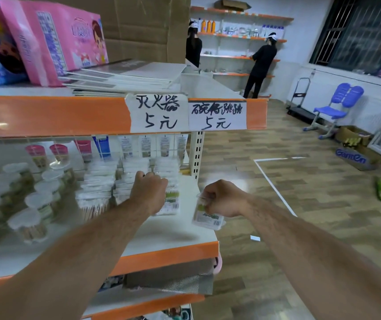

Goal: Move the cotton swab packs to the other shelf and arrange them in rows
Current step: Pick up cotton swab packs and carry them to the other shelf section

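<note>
From my end, the left hand is curled over the top of a standing pack of cotton swabs near the right end of the middle shelf. Its fingers seem folded round the pack's upper edge, as far as I can judge from behind the knuckles. The picture is soft there, so I would not swear to how firm that hold is. The right hand pinches a second pack by its top rim. That one hangs just past the shelf's corner, over the floor, with nothing beneath it. The other swab packs sit in stacks just behind the left hand, touching one another, with round jars further left. My first worry is the second pack: it is held by one edge only and tilts below the fist, so a quick swing toward the other shelf could let it slip and drop. The next risk is the left hand dragging its pack out past the stacks, which stand so close that a sideways pull could topple them forward. The metal post stands just right of the stacks, and a carelessly lifted pack could catch on it. I cannot tell from this view which shelf is to receive them.
</note>
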Tool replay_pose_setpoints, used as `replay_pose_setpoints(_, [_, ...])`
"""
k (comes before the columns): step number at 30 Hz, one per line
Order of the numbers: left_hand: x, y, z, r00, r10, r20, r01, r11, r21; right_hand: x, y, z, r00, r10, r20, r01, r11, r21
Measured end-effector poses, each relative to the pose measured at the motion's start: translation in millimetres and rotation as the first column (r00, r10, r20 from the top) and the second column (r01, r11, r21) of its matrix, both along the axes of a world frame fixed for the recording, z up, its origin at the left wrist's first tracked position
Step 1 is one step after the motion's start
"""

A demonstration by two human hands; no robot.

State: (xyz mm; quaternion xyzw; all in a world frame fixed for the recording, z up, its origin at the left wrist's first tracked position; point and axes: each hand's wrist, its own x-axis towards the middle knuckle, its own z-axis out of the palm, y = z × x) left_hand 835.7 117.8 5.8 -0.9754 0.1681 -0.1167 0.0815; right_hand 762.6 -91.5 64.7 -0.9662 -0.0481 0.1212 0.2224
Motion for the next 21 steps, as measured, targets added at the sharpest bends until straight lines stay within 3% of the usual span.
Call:
replay_pose_setpoints(4, [-2.2, 3.0, -2.5, 1.000, -0.001, -0.011, 0.000, 0.999, -0.046, -3.3, 0.4, -2.5, 1.000, -0.015, -0.010, 0.016, 0.999, 0.032])
replay_pose_setpoints(11, [-11.9, 40.8, 39.8, 1.000, 0.021, -0.007, -0.022, 0.913, -0.407, 0.7, 17.3, 2.5, 0.996, -0.085, -0.004, 0.084, 0.980, 0.179])
replay_pose_setpoints(16, [-23.3, 71.7, 51.9, 0.998, 0.063, -0.010, -0.063, 0.928, -0.367, 12.6, 47.9, 3.4, 0.997, 0.033, 0.070, -0.028, 0.997, -0.070])
replay_pose_setpoints(21, [-33.6, 91.7, 50.9, 0.997, 0.073, -0.029, -0.079, 0.934, -0.349, 23.4, 73.0, 7.7, 0.983, 0.094, -0.157, -0.106, 0.992, -0.065])
